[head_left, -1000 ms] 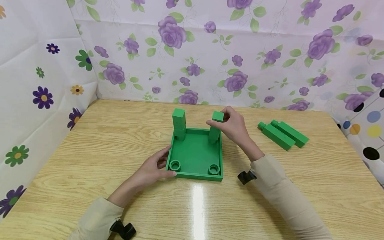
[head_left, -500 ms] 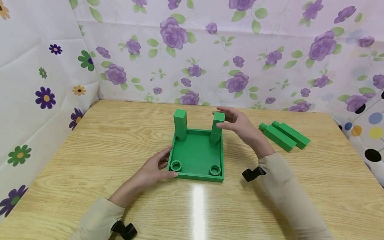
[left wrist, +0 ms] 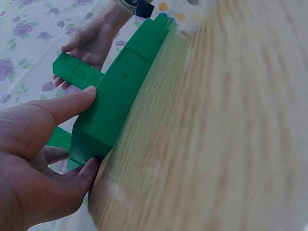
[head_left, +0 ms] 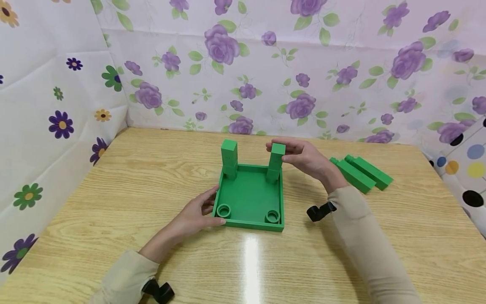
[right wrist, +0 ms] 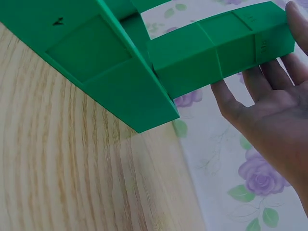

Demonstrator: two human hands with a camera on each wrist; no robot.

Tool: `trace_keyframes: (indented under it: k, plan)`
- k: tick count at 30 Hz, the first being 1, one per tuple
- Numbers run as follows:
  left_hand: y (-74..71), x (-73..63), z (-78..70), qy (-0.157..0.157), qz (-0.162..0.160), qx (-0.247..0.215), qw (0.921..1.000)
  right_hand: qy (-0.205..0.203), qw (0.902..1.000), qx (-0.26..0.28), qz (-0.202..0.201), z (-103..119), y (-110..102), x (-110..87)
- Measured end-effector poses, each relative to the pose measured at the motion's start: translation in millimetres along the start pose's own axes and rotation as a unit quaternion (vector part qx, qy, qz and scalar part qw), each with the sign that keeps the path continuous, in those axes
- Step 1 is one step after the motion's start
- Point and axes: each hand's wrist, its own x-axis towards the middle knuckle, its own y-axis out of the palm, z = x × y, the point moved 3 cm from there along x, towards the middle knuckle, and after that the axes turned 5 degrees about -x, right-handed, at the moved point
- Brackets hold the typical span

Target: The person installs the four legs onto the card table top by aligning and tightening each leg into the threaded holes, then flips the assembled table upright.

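A green square tray point(head_left: 248, 196) lies on the wooden table with two upright green posts in its far corners. My left hand point(head_left: 195, 216) grips the tray's near left corner, its thumb on the front wall and its fingers along the left side. The right post point(head_left: 275, 164) stands in the far right corner, with a seam partway up its length. My right hand point(head_left: 306, 159) is spread loosely around that post's upper part, fingers point(right wrist: 262, 84) fairly straight behind it. In the far left corner rises the left post point(head_left: 229, 158). Round sockets point(head_left: 224, 211) fill both near corners.
Two loose green posts with round pegs, a nearer one point(head_left: 355, 175) and a farther one point(head_left: 371, 173), lie side by side on the table to the right. Flowered cloth point(head_left: 212, 76) hangs behind the table and along its left side.
My right hand has loosened its pinch on the right post's top and drawn slightly right, fingers straighter. The left hand keeps its hold on the tray corner.
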Motion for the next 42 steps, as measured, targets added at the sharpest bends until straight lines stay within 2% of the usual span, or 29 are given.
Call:
trace_keyframes:
  k: [7, 12, 18, 22, 29, 36, 42]
  plan:
    - [1.5, 2.6, -0.6, 0.004, 0.006, -0.01, 0.9999, 0.009, 0.9998, -0.019, -0.008, -1, -1, -0.4]
    - [1.3, 3.1, -1.2, 0.005, 0.007, -0.014, 0.9999, 0.033, 0.9966, -0.054, -0.052, 1, 0, -0.3]
    - [1.5, 2.9, -1.3, 0.005, 0.006, -0.015, 0.9999, 0.087, 0.9784, -0.148, -0.115, 2, 4, -1.3]
    - [1.4, 2.6, -0.7, 0.004, 0.004, -0.012, 0.9999, 0.099, 0.9681, -0.184, -0.139, 4, 8, -0.6]
    - [0.9, 1.9, -0.6, 0.009, 0.004, -0.006, 0.9999, 0.107, 0.9564, -0.201, -0.183, 3, 14, 0.4]
    - [0.8, 1.9, -0.2, 0.006, 0.001, -0.002, 1.0, 0.098, 0.9505, -0.208, -0.209, 3, 19, -0.2]
    - [0.1, 1.7, 0.9, 0.006, 0.002, -0.001, 1.0, 0.102, 0.9378, -0.232, -0.238, 5, 23, -0.4]
